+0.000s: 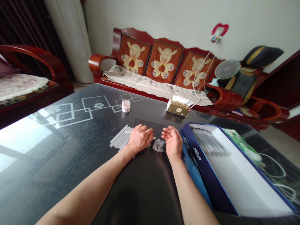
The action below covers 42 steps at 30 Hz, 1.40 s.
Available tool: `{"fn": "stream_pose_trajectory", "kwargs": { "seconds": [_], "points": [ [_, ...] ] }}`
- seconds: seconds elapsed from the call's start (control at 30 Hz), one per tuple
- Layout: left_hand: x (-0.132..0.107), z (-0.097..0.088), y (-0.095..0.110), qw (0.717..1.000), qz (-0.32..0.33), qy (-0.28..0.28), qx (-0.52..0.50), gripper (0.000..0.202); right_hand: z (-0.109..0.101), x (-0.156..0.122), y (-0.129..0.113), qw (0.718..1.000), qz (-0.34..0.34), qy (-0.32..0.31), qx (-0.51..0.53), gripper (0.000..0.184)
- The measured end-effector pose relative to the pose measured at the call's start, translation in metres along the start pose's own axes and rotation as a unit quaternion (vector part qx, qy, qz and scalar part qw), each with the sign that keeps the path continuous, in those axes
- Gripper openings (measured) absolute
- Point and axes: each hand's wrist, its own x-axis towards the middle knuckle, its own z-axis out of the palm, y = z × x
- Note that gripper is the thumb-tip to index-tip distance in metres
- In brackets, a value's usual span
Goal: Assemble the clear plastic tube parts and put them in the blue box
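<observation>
My left hand (140,138) is closed around a translucent pen barrel (127,132), whose end sticks out to the left. In my right hand (173,143), the fingertips pinch a thin pen refill (159,131) that spans the gap between both hands, level above the table. Whether the refill's left end is inside the barrel is hidden by my left fingers. Beside my left hand lies a row of whitish translucent tubes (120,137). Below and between my hands is a small pile of clear-white caps (158,144) with small black pieces (152,147) among them.
To the right stands a blue-edged white box (225,184) with several pens (209,142) inside. A small round tub (126,106) and a tissue box (178,107) stand farther back. A green-white packet (242,143) and white cable (284,190) lie beyond the box.
</observation>
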Motion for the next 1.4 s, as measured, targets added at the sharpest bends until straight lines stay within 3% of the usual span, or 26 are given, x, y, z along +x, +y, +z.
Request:
{"fn": "stream_pose_trajectory", "kwargs": {
  "seconds": [0.23, 0.43, 0.6, 0.73, 0.83, 1.03, 1.2, 1.27, 1.4],
  "points": [
    [0.002, 0.009, -0.001, 0.998, 0.039, 0.044, -0.025, 0.031, 0.0, 0.003, 0.004, 0.999, 0.02, 0.043, 0.019, 0.03],
    [0.009, 0.003, 0.004, 0.999, 0.042, 0.028, -0.02, 0.034, 0.007, 0.001, 0.007, 0.986, -0.063, 0.045, -0.149, 0.032],
    [0.013, -0.012, 0.006, 0.998, 0.053, -0.019, 0.007, 0.036, 0.0, -0.019, 0.002, 0.931, -0.124, -0.064, -0.337, 0.034],
    [0.001, -0.016, 0.002, 0.999, 0.021, 0.015, 0.02, 0.036, -0.017, -0.045, 0.004, 0.886, -0.263, -0.014, -0.382, 0.027],
    [-0.01, -0.013, 0.0, 1.0, 0.008, 0.024, 0.016, 0.035, -0.023, -0.051, 0.008, 0.84, -0.34, -0.025, -0.422, 0.02],
    [-0.012, -0.007, 0.0, 1.0, 0.021, -0.002, 0.016, 0.033, -0.021, -0.044, 0.011, 0.807, -0.341, -0.126, -0.465, 0.023],
    [-0.011, -0.009, -0.005, 1.0, -0.001, 0.017, 0.011, 0.029, -0.021, -0.046, 0.01, 0.765, -0.314, -0.187, -0.53, 0.025],
    [-0.012, -0.008, -0.009, 0.999, -0.019, 0.035, 0.005, 0.028, -0.022, -0.043, 0.009, 0.782, -0.31, -0.163, -0.516, 0.026],
    [-0.012, -0.005, -0.015, 0.996, -0.057, 0.064, -0.01, 0.024, -0.028, -0.035, 0.01, 0.849, -0.296, -0.009, -0.438, 0.02]
  ]
}}
